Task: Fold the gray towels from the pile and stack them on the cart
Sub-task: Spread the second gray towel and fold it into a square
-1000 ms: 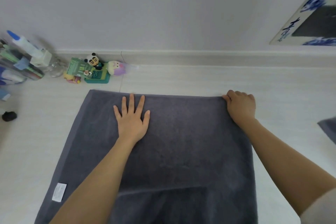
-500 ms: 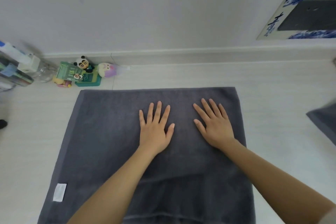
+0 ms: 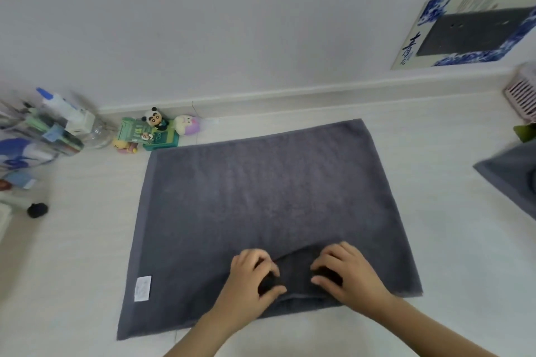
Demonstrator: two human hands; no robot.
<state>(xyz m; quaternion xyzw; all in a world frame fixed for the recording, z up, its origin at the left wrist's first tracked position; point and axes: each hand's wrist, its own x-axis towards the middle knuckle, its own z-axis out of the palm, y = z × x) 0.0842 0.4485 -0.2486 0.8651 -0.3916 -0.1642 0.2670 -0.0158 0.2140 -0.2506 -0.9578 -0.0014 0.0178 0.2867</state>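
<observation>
I see my left hand [image 3: 255, 278] and right hand [image 3: 345, 275] side by side, fingers curled and pinching the near edge of the gray towel [image 3: 261, 197] lying flat on the pale surface [image 3: 449, 240], seemingly bunching it to lift for another fold.

You have one view only, worn on your head, looking forward and steeply down, close over your left hand [image 3: 255, 278] and right hand [image 3: 345, 275]. Beyond that grip the gray towel [image 3: 261, 197] stretches away toward the wall [image 3: 232, 23] at the top.
</observation>
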